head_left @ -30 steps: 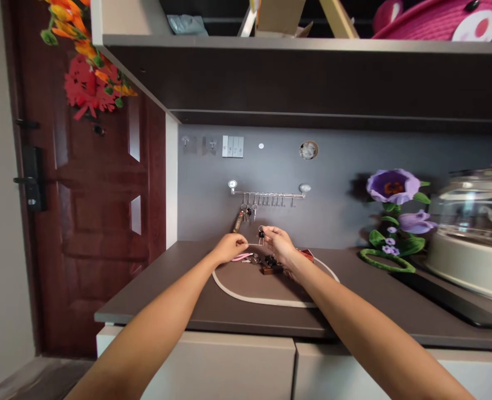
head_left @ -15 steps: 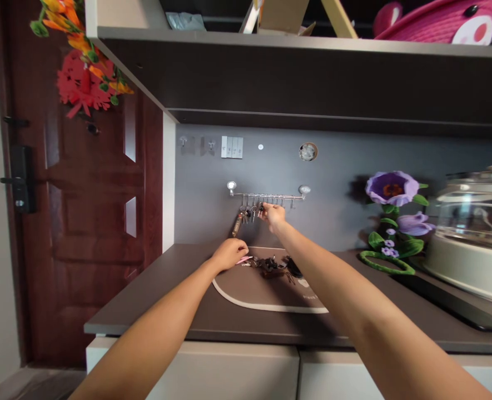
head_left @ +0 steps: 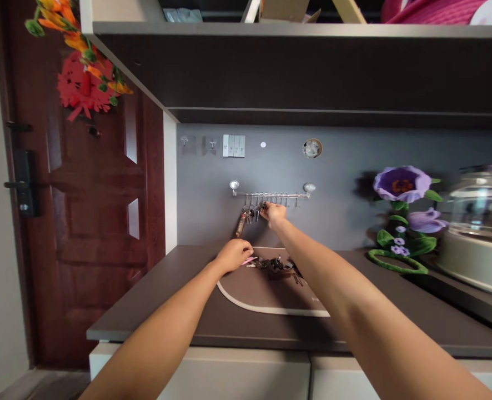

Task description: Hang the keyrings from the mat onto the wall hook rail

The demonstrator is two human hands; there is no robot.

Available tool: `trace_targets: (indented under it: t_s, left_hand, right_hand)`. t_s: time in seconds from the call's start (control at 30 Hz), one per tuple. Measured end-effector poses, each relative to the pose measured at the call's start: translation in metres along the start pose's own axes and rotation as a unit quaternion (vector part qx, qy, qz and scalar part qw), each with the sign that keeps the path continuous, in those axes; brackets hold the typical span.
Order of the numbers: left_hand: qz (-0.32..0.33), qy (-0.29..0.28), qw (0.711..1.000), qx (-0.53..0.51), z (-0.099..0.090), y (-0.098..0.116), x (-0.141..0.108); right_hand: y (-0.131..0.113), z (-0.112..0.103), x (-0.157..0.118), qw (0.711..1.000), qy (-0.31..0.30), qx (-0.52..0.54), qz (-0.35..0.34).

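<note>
On the grey back wall hangs a chrome hook rail [head_left: 271, 195] with a row of small hooks. My right hand [head_left: 274, 214] is at the middle of it, fingers pinched on a small set of keys [head_left: 264, 208] just under the hooks. Left of that, other keys [head_left: 249, 215] hang, one bunch with a brown tag [head_left: 240, 225]. My left hand [head_left: 234, 254] is low over a brown mat [head_left: 271, 300], fingers curled in beside a pink strip [head_left: 249, 260]; its grip is partly hidden. A dark heap of keys [head_left: 276, 264] lies on the mat.
A purple plush flower [head_left: 402, 183] with a green base and a cream appliance with a clear dome [head_left: 475, 239] stand at right. A dark shelf [head_left: 296, 72] overhangs the counter [head_left: 146, 303]. A red-brown door [head_left: 91, 222] is at left.
The view has shifted slightly, so most of the scene sits a little further right. Both hands keep nearly the same places, the right one at the rail, the left one by the mat.
</note>
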State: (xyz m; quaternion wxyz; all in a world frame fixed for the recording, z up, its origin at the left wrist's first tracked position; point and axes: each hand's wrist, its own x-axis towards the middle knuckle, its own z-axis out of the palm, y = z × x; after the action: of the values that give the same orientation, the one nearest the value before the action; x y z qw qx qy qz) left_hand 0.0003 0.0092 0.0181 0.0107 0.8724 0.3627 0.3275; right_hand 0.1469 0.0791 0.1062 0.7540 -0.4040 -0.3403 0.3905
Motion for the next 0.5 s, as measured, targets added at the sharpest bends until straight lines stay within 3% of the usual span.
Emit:
trace_targets:
  t_s: [0.5]
  left_hand:
    - [-0.005, 0.0, 1.0, 0.006, -0.002, -0.001, -0.001]
  right_hand:
    - [0.009, -0.01, 0.004, 0.999, -0.031, -0.013, 0.011]
